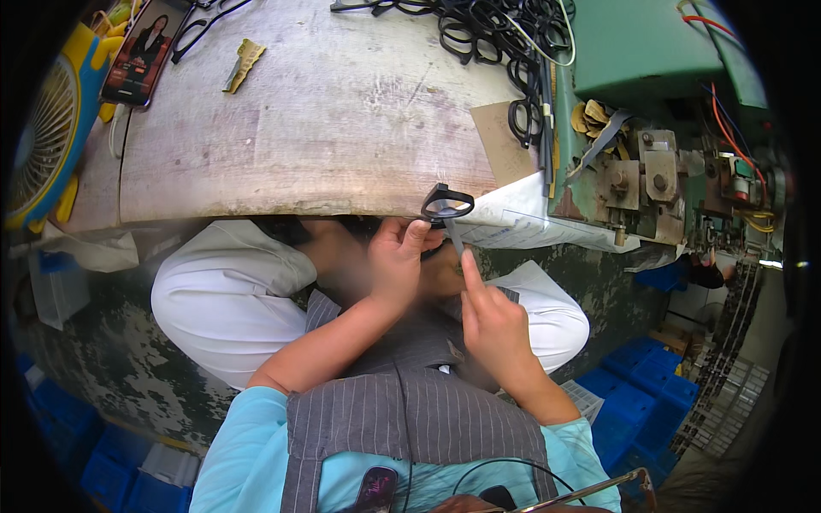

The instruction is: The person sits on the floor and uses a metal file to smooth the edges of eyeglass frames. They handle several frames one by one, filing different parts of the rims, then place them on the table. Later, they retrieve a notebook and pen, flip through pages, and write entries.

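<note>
A black plastic eyeglass frame [467, 205] is held at the front edge of the pale, scuffed wooden table [299, 128], its rims tilted upward above the person's lap. The left hand [398, 261] has its thumb and fingers closed on the near part of the frame. The right hand [500, 329] has its fingers curled round a thin, flat grey blade-like tool [457, 241], with the index finger stretched along it; the tool's upper end lies right at the frame, though whether it touches is too small to tell. On the table, a tangled heap of black eyeglass frames [483, 19] lies at the far right side, above a brown flat cardboard piece [500, 137] and near a creased white sheet [517, 218] hanging over the edge. A crumpled yellowish-brown scrap [246, 64] lies well apart toward the far left, near a dark smartphone with a lit screen [145, 53], which stands beside a blue-and-yellow fan [56, 128]. To the right of the table is a green-painted machine [646, 51] with a bare metal clamp-like fixture [658, 175] and coloured wires.
</note>
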A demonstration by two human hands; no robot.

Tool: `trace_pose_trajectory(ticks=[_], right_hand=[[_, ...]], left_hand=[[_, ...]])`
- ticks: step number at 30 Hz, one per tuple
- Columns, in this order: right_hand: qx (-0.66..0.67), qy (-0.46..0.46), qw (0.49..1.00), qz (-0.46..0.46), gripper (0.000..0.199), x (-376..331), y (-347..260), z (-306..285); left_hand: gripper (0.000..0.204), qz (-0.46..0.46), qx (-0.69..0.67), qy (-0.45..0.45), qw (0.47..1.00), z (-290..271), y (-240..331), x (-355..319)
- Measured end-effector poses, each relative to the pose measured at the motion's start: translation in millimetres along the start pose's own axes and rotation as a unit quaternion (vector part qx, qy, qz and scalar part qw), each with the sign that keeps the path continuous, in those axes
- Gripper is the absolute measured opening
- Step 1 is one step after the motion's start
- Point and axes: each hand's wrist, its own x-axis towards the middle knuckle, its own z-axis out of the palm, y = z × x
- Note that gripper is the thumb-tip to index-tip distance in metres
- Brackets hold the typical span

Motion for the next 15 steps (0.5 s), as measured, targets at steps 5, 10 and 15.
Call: trace_pose_trajectory(ticks=[5,10,15], right_hand=[[-0.001,-0.037,0.999,0.006,0.063,-4.4,-5.2,-4.6],[-0.019,-0.008,1.000,-0.005,0.062,2.8,-0.8,0.7],[0.013,-0.008,1.000,-0.028,0.060,-2.4,2.3,1.7]], left_hand=[[0.035,0.030,-0.013,0.004,0.999,1.3,-2.0,0.6],[0.033,0.023,-0.013,0.010,1.000,-0.4,-2.9,1.5],[0.033,0.042,-0.013,0.012,0.999,0.3,-5.0,2.6]])
